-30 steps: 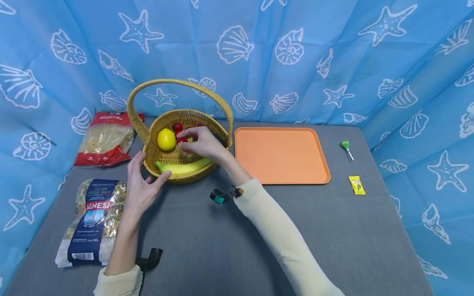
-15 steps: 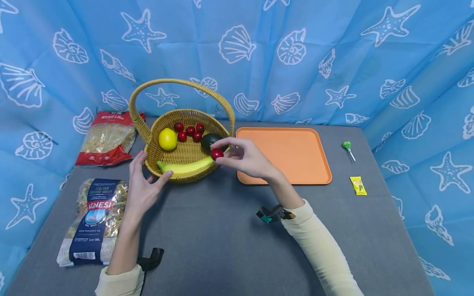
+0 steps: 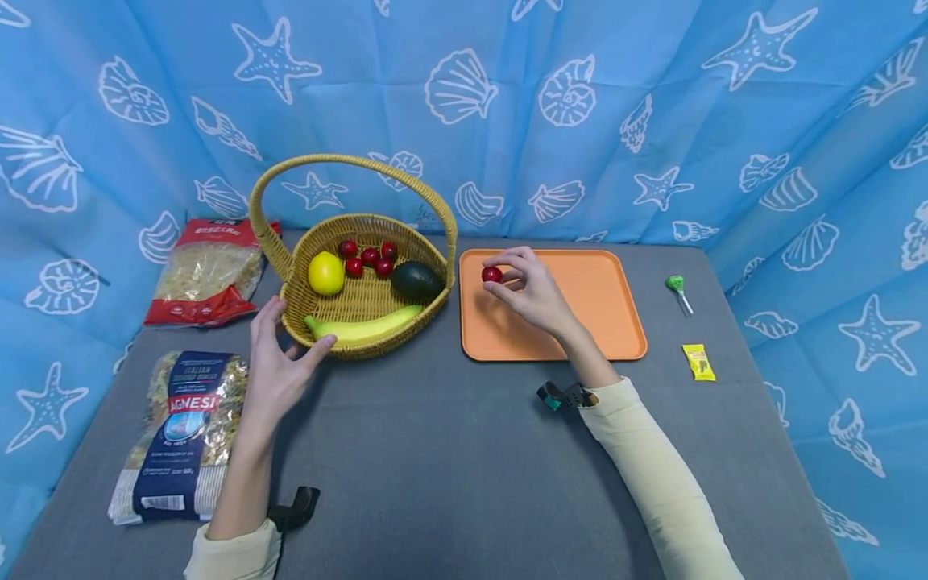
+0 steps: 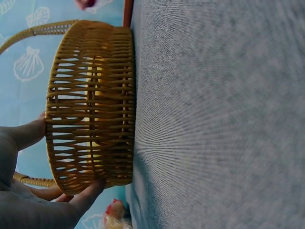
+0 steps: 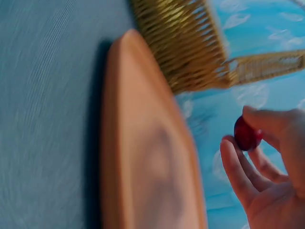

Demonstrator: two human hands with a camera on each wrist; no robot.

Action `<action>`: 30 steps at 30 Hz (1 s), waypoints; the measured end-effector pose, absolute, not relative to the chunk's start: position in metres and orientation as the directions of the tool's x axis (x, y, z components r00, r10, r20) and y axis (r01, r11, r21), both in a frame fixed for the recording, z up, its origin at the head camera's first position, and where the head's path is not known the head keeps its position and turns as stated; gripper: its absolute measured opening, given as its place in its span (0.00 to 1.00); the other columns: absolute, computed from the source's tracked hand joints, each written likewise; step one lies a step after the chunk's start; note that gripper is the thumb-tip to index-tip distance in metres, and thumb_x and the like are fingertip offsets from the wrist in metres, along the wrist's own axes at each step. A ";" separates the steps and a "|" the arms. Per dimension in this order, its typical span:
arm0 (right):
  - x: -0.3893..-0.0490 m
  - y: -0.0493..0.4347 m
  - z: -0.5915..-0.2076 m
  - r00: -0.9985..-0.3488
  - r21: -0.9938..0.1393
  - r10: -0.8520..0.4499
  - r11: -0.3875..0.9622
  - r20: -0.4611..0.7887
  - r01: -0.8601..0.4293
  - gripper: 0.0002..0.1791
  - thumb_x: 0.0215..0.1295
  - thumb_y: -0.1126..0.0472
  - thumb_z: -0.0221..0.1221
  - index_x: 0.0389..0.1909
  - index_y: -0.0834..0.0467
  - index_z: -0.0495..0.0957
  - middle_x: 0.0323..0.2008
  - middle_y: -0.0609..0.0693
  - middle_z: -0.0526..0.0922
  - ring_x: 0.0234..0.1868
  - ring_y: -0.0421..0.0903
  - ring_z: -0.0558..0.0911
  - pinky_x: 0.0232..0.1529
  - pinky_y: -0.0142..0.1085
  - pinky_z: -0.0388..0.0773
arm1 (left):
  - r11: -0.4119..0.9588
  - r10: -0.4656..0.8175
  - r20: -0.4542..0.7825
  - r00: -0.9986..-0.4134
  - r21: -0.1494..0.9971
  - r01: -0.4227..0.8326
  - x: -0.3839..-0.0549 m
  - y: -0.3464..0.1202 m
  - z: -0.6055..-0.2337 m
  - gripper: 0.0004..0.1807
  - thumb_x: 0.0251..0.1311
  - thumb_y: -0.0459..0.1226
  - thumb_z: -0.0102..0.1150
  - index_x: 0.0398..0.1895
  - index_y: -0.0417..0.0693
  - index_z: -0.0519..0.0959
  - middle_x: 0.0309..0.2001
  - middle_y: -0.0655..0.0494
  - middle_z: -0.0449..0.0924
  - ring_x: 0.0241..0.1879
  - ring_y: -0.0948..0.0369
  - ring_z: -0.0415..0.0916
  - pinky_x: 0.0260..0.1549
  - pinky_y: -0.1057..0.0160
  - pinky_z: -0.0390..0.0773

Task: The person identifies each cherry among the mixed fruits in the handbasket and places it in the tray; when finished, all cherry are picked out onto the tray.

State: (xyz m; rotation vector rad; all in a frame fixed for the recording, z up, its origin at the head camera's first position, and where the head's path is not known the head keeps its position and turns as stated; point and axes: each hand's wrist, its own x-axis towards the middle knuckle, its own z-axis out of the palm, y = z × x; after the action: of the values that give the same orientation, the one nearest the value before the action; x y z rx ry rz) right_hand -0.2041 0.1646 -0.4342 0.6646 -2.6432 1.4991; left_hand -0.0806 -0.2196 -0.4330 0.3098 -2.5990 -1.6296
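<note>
Pinched a red cherry [image 3: 491,275] between the thumb and fingertips of the right hand [image 3: 532,294], above the left part of an orange tray [image 3: 594,306] and apart from its surface. In the right wrist view, held the spare fingers loosely bent below the cherry, with gaps between them. Slanted the right forearm in from the lower right, with a cream sleeve [image 3: 652,467] ending just short of the wrist.

Gripped the near left side of a wicker basket [image 3: 373,349] with the left hand [image 3: 283,374]: laid the thumb over the rim, close to a banana [image 3: 370,328], and spread the fingers well away from it, against the outer wall. Ran the left forearm steeply up the head view, just beside a pasta bag [image 3: 181,427]. Could not tell the exact placing of the rear left fingers, partly hidden.
</note>
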 end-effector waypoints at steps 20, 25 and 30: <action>-0.259 0.149 -0.470 -0.951 -0.750 -0.290 0.605 0.105 -0.268 0.24 0.73 0.68 0.68 0.67 0.69 0.80 0.61 0.70 0.80 0.60 0.63 0.86 0.62 0.52 0.91 | 0.419 -0.192 -0.050 -0.980 0.899 -0.128 -0.080 -0.220 -0.435 0.57 0.70 0.44 0.73 0.90 0.46 0.44 0.91 0.48 0.35 0.88 0.40 0.43 0.78 0.29 0.71; -0.260 0.149 -0.470 -0.945 -0.738 -0.309 0.612 0.107 -0.284 0.25 0.74 0.66 0.68 0.69 0.66 0.80 0.61 0.67 0.81 0.61 0.61 0.83 0.61 0.52 0.88 | 0.421 -0.197 -0.047 -0.979 0.898 -0.128 -0.079 -0.220 -0.434 0.57 0.70 0.44 0.73 0.90 0.46 0.44 0.91 0.48 0.36 0.88 0.40 0.44 0.78 0.29 0.71; -0.259 0.151 -0.471 -0.945 -0.780 -0.300 0.557 0.129 -0.283 0.26 0.72 0.68 0.68 0.69 0.67 0.79 0.61 0.69 0.79 0.62 0.63 0.83 0.63 0.54 0.89 | 0.421 -0.196 -0.042 -0.980 0.899 -0.122 -0.079 -0.219 -0.434 0.56 0.70 0.43 0.73 0.90 0.44 0.45 0.91 0.47 0.36 0.88 0.40 0.44 0.78 0.29 0.70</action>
State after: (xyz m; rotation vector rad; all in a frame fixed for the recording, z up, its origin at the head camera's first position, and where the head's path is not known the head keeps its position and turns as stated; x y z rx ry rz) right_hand -0.2587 0.1507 -0.4707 0.5230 -2.7893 1.3923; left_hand -0.0788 -0.2195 -0.4337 0.2903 -2.5892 -1.6284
